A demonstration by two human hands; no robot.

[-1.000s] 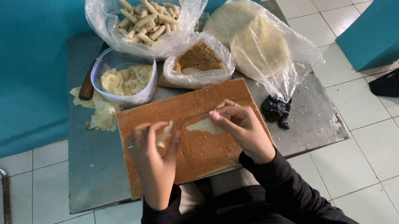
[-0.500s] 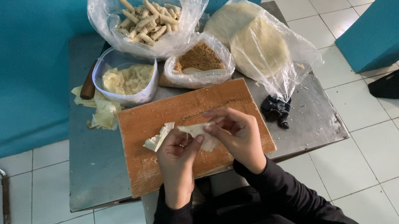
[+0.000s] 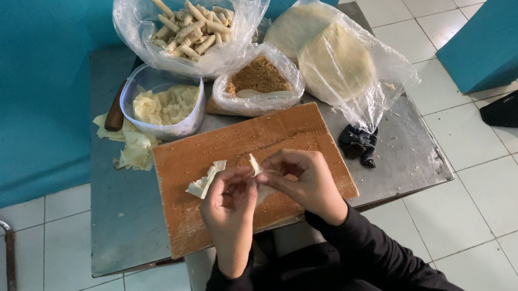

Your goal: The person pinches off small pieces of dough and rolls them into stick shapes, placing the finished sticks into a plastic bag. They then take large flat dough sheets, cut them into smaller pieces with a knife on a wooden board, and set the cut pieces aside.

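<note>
My fingertips meet over the near half of the wooden board [image 3: 238, 149]: the left hand [image 3: 230, 203] and right hand [image 3: 303, 180] are both pinched narrow on a thin pale wrapper sheet [image 3: 254, 165], of which only a small upturned corner shows between them, pointing away from me toward the far edge; I cannot tell its long axis, since my fingers cover the rest. Just left of my left hand a folded wrapper scrap [image 3: 206, 179] lies on the board, its long axis running diagonally from near-left to far-right.

Beyond the board, a clear round bowl [image 3: 165, 105] holds pale yellowish pieces. Beside it an open plastic bag [image 3: 259, 82] holds brown crumbly filling. Behind both, a big clear bag [image 3: 193, 23] holds finished pale rolls, and to the right another bag [image 3: 343, 61] holds a stack of round flat wrappers. All stand on the grey metal table [image 3: 117, 218].

Half a second ago my hands were lower on the board with more sheet showing; they have since closed in together over it
</note>
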